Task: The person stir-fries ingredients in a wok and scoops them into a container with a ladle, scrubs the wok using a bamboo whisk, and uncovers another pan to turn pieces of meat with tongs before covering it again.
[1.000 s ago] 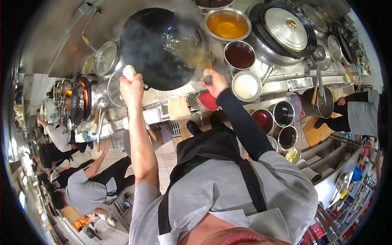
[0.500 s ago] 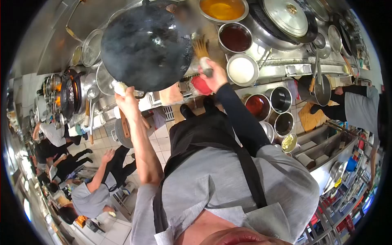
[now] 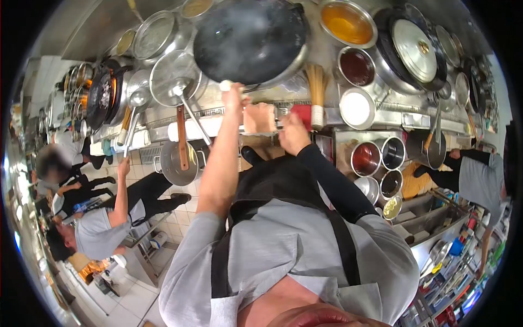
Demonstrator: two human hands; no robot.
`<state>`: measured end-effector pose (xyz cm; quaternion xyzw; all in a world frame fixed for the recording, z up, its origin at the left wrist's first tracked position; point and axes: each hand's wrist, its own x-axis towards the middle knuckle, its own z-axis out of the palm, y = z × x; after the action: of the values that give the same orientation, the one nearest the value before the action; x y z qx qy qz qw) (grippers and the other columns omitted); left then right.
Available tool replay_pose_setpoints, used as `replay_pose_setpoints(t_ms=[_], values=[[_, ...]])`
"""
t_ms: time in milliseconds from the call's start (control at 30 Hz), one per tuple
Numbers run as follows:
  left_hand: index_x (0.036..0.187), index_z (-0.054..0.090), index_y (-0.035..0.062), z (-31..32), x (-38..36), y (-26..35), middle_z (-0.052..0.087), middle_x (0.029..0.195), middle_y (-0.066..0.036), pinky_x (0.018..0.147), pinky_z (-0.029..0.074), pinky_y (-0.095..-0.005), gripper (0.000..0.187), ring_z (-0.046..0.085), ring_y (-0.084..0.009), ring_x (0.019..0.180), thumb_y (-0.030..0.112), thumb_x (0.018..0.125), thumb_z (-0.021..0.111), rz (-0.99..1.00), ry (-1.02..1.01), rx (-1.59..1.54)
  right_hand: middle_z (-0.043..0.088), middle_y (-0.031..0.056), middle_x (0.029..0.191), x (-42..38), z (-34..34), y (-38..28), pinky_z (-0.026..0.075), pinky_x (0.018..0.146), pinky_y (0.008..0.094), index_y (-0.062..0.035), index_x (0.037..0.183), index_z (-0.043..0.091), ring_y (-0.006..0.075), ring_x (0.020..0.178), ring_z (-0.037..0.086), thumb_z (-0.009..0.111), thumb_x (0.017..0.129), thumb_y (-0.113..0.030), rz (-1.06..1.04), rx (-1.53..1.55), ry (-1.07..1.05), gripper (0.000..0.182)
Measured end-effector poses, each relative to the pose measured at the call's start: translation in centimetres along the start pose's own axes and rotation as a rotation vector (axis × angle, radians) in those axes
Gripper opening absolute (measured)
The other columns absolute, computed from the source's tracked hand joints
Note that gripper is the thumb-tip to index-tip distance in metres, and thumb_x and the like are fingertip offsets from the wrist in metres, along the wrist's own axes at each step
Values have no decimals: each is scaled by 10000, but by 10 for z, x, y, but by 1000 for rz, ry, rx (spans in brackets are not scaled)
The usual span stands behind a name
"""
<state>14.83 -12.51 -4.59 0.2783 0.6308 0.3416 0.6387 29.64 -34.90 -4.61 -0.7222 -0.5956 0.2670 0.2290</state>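
Note:
A dark, steaming wok (image 3: pixel 250 41) sits on the stove top. My left hand (image 3: pixel 234 99) is closed round a bunched white cloth (image 3: pixel 225 85) at the wok's near rim. Beside the stove's front edge, my right hand (image 3: pixel 295 133) has its fingers curled; what they hold, if anything, is hidden. Just past it lie a red cloth (image 3: pixel 301 113) and a bamboo brush (image 3: pixel 316 92) with a white-wrapped handle. A pinkish cloth (image 3: pixel 259 118) hangs between my two hands.
Bowls of orange liquid (image 3: pixel 348 23), dark red sauce (image 3: pixel 356 66) and white contents (image 3: pixel 357 108) stand right of the wok. A strainer (image 3: pixel 175 79) and ladle (image 3: pixel 180 90) are left. A co-worker (image 3: pixel 103 231) is at the left, another person (image 3: pixel 479 174) at the right.
My right hand has let go of the bamboo brush, which now lies by the bowls, and has come down to the stove's front edge. The wok appears farther right, with my left hand beside it.

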Motion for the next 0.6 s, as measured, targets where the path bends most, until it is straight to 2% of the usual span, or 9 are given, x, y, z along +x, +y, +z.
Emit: replay_pose_setpoints(t_ms=[67,167,233,267,333,367,433,533,600], values=[[1073,531,48,11,16,-15,578,813,-105,372,406,-299,239,583,-210,501,152,890,646,-28,-75,-165,675,275,1181,9,43,-31,515,917,545,24,1213,650,449,1107,633,675,847,-179,-138,273,-236,419],[1065,558,54,17,18,-20,612,837,-109,391,423,-299,253,586,-205,524,251,947,663,-160,-183,-122,728,247,1065,25,156,-67,543,839,524,33,1254,632,432,964,684,686,853,-208,-264,192,-542,471],[1089,581,68,4,-7,-8,641,846,-87,433,447,-305,405,606,-201,582,449,992,677,-275,-277,-206,724,218,1024,35,211,-96,545,796,495,18,1240,634,397,908,682,686,874,-207,-259,184,-604,433],[1113,588,65,-12,-16,-10,649,864,-81,494,486,-318,445,632,-198,680,482,988,681,-233,-330,-197,722,203,1004,39,230,-107,547,775,480,10,1233,636,380,879,681,687,884,-206,-239,206,-613,413],[1163,578,63,-49,-82,20,655,893,-57,459,446,-292,411,623,-141,665,425,993,674,-69,-321,2,718,174,964,46,253,-121,549,731,451,-5,1218,638,345,822,679,687,905,-205,-162,309,-593,375],[1128,583,40,-77,-98,20,629,829,-49,530,460,-313,344,594,-168,654,330,972,682,-25,-371,62,716,159,944,51,260,-128,550,710,436,-12,1211,639,328,794,678,687,916,-205,-113,383,-562,356],[1163,564,38,-153,-128,17,632,791,-42,442,424,-283,298,587,-130,553,228,979,703,21,-586,-49,712,130,904,66,271,-138,553,666,407,-27,1197,642,293,737,676,688,937,-204,22,575,-411,318],[1150,622,30,-257,-186,51,666,811,-53,434,417,-270,261,631,-143,574,188,970,725,10,-463,-73,706,87,844,103,262,-150,557,601,363,-50,1176,645,240,652,673,688,968,-202,228,997,-189,260],[1162,622,32,-321,-198,57,671,843,-44,485,476,-260,297,646,-118,623,205,954,745,39,-265,40,610,31,763,112,151,-210,469,480,294,-42,1064,623,138,546,561,692,979,-188,500,1504,-446,182]])
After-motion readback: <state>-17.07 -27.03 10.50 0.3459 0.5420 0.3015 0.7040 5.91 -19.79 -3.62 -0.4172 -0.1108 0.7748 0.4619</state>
